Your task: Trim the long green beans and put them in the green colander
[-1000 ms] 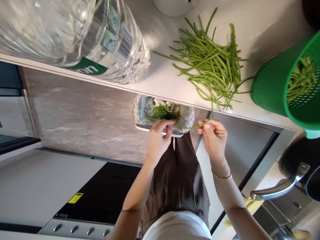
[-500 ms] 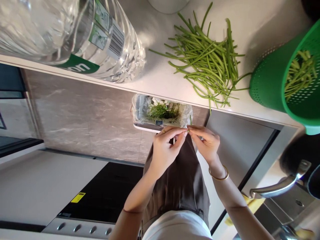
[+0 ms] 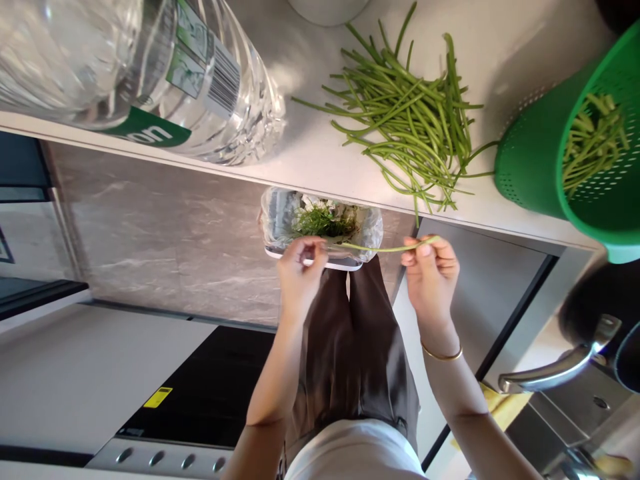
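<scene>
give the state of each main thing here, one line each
Right hand: pinching a stem
Held stem: stretched sideways, slightly bowed
Left hand: fingers curled, grip unclear
Stem pile: loose on the counter
Green basket: stems inside, not full
Bin: open, bag-lined, greens inside
Bottle: cap out of view, open or closed unclear

Across the top, a pale tabletop [image 3: 305,150], softly lit and partly in shadow. Below, a grey-brown floor [image 3: 200,213] with whitish veins. Lower left, a light grey panel [image 3: 115,367] beside a glossy black one [image 3: 200,387]. Right, a grey cabinet front [image 3: 475,287], dark-edged.
</scene>
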Demonstrator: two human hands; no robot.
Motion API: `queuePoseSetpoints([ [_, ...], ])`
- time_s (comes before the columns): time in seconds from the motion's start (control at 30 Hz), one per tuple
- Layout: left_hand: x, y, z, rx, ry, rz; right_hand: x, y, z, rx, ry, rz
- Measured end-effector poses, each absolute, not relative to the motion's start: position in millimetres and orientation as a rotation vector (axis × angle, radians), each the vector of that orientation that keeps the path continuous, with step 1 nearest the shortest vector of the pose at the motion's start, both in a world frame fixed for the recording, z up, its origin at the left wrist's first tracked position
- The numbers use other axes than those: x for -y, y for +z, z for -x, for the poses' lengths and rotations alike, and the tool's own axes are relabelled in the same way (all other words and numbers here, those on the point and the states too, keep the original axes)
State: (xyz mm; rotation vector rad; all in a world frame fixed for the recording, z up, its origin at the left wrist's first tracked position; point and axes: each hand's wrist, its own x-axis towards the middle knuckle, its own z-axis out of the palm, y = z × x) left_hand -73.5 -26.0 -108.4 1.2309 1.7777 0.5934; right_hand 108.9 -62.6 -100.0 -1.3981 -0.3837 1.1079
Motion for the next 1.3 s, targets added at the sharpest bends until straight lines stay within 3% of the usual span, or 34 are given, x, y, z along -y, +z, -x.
queuePoseSetpoints([
  [0.17,17,-157,116,-2.122,0.441,-1.455,61,-101,-136,0.229,1.056,1.334],
  [0.3,18,-170,120,-2.084,0.387,-1.539,61,-98,-140,0.084,1.100,1.241],
  [0.73,22,-91,63,-1.312,0.635,-1.453,54,-95,-110,-0.119,1.284,1.262],
  [0.93,26,-92,62,-1.312,0.660,-1.361,52,-95,-105,0.101,1.291,1.356],
  [1.3,23,-77,57,-1.417,0.769,-1.613,53,-96,-87,0.809,0.994,1.646],
])
